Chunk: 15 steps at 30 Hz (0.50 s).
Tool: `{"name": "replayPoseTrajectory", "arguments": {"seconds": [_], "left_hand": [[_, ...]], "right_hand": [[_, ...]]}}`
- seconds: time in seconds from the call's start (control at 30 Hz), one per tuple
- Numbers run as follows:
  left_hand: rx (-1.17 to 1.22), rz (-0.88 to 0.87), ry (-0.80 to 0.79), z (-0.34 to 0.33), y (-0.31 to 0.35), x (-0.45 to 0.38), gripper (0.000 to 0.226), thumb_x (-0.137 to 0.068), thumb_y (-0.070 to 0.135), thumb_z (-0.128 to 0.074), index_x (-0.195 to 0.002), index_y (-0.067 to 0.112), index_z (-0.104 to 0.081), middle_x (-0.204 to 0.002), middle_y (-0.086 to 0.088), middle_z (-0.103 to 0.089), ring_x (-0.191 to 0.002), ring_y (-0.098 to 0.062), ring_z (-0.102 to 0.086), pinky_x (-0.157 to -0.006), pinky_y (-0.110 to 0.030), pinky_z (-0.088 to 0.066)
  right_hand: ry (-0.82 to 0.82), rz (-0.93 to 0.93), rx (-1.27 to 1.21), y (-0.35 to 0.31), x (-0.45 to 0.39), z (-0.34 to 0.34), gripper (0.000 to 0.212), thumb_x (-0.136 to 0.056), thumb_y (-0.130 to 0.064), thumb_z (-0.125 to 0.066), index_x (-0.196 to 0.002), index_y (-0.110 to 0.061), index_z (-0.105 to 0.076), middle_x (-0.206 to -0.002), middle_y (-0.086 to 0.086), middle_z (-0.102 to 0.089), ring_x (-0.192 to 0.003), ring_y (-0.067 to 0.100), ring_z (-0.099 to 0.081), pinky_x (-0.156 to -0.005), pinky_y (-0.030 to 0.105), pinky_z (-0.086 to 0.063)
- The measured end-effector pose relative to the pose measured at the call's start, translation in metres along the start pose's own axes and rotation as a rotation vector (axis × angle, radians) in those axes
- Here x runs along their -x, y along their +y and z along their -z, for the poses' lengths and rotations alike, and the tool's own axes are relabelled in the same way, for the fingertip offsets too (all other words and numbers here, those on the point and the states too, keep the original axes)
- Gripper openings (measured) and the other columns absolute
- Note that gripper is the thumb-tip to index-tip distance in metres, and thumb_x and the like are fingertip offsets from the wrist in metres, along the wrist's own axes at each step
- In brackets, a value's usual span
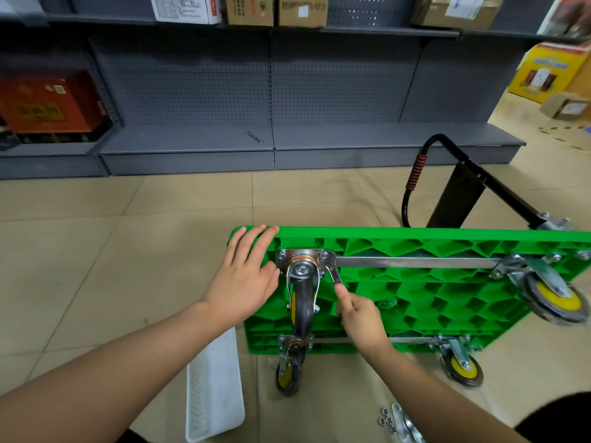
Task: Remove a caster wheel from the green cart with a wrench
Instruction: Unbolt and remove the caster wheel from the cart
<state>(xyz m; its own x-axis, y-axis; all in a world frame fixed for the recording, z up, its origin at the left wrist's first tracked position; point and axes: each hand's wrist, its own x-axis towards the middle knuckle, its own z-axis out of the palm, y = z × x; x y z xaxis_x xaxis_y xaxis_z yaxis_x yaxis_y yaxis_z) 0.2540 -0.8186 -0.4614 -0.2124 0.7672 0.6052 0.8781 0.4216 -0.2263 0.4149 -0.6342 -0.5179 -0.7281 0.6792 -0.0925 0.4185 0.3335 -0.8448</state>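
Observation:
The green cart [447, 298] lies upside down on the floor, its ribbed underside up and its casters pointing at me. The far-left caster wheel [302, 302] hangs from a metal plate [303, 260] bolted at the cart's corner. My left hand [246, 276] rests flat and spread on that corner, fingers over the edge. My right hand [359, 318] grips a small silver wrench [334, 273] whose head sits on the plate's right-hand bolt [324, 255].
A white plastic tray [214, 388] lies on the floor left of the cart. Loose washers [385, 420] and a metal caster part [406, 425] lie near my right arm. A second wrench [254, 137] rests on the grey shelf base. The cart's black handle [460, 183] is folded behind.

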Motion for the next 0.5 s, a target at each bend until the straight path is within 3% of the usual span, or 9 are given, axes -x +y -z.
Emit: {"name": "replayPoseTrajectory", "arguments": {"seconds": [0.17,0.27,0.4,0.5], "left_hand": [[-0.045,-0.009,0.022,-0.003,-0.001,-0.002,0.024,-0.088,0.014,-0.054,-0.065,0.005,-0.060,-0.147,-0.024,-0.048,-0.133,-0.046,-0.049,-0.112,-0.061,-0.033],[-0.025,0.006,0.019,-0.003,-0.001,-0.002,0.026,-0.092,0.015,-0.052,-0.069,0.006,-0.059,-0.145,-0.026,-0.049,-0.132,-0.047,-0.048,-0.112,-0.063,-0.032],[0.014,0.038,-0.037,0.002,0.004,-0.001,0.014,-0.097,0.024,-0.057,-0.100,0.014,-0.066,-0.146,-0.027,-0.046,-0.135,-0.049,-0.041,-0.115,-0.064,-0.026],[0.011,0.028,-0.090,0.005,0.002,-0.002,0.037,-0.095,0.030,-0.059,-0.132,0.024,-0.060,-0.148,-0.025,-0.043,-0.138,-0.047,-0.037,-0.117,-0.063,-0.023]], "right_hand": [[0.137,0.074,0.182,0.007,0.000,0.020,0.069,-0.095,-0.065,-0.044,-0.058,-0.007,-0.036,-0.048,-0.001,-0.032,-0.051,0.017,-0.031,-0.055,0.036,-0.033],[0.150,0.143,0.321,-0.001,0.001,0.038,0.066,-0.096,-0.063,-0.044,-0.056,-0.013,-0.027,-0.045,0.000,-0.028,-0.048,0.021,-0.029,-0.053,0.038,-0.026],[0.143,0.217,0.523,-0.009,-0.001,0.060,0.066,-0.090,-0.070,-0.034,-0.055,-0.014,-0.032,-0.046,0.000,-0.034,-0.053,0.030,-0.038,-0.052,0.037,-0.026],[0.152,0.277,0.689,-0.015,-0.006,0.075,0.064,-0.093,-0.070,-0.036,-0.056,-0.018,-0.034,-0.053,-0.001,-0.040,-0.064,0.038,-0.054,-0.054,0.035,-0.033]]}}
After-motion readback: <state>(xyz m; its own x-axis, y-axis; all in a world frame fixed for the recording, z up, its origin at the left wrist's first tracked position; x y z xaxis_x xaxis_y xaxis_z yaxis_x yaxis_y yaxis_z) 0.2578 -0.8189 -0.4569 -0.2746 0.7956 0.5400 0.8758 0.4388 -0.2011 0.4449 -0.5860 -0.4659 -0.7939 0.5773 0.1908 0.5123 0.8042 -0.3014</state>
